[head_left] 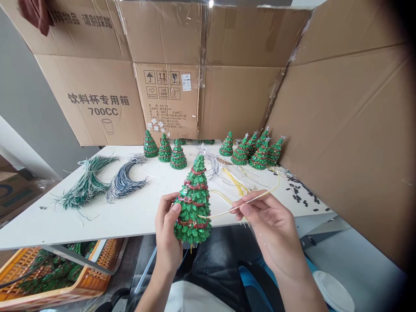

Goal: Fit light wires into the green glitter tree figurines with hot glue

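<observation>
My left hand [169, 229] is closed around the left side of a small green Christmas tree ornament [194, 203] with red garlands, held upright in front of the table edge. Between the thumb and fingers of my right hand [264, 216] is a thin pale yellow wire [253, 200]. One end of the wire reaches the tree's front, near a lower garland; whether it goes in I cannot tell. The other end sticks out up and to the right. A few thin wire ends show below the tree's base.
Several similar trees [177, 155] stand along the back of the white table [130, 221]. Bundles of green wires [86, 182] and blue wires [126, 180] lie left; yellow wires [238, 181] and small black pieces [297, 190] lie right. Cardboard [240, 99] walls the back. An orange crate [94, 277] stands below left.
</observation>
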The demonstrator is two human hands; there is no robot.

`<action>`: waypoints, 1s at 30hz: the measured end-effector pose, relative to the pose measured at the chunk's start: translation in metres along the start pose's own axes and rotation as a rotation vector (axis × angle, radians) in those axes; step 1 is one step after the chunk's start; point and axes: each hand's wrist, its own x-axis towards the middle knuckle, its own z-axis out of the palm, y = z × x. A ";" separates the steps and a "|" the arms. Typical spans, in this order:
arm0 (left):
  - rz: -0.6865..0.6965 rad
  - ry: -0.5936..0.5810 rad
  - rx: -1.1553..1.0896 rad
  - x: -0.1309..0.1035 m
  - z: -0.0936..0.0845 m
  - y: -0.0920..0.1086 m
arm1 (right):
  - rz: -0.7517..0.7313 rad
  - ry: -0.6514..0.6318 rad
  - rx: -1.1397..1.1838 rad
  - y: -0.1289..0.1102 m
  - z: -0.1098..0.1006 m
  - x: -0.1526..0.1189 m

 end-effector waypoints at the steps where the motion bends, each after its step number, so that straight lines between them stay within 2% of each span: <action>1: -0.016 -0.010 -0.025 0.000 0.000 -0.001 | -0.011 0.011 -0.017 -0.001 0.001 -0.002; 8: 0.007 -0.018 -0.025 0.000 -0.005 -0.004 | -0.102 0.001 -0.120 -0.005 0.002 -0.014; 13: 0.062 -0.015 0.005 -0.001 -0.006 -0.003 | -0.272 0.008 -0.272 -0.005 0.005 -0.020; 16: 0.099 -0.017 0.014 -0.002 -0.006 -0.003 | -0.319 0.023 -0.340 -0.005 0.007 -0.024; 23: 0.167 -0.033 0.061 -0.004 -0.005 -0.006 | -0.374 0.085 -0.320 -0.003 0.010 -0.027; 30: 0.069 -0.026 -0.005 -0.001 -0.002 -0.006 | -0.409 0.031 -0.353 0.001 0.010 -0.025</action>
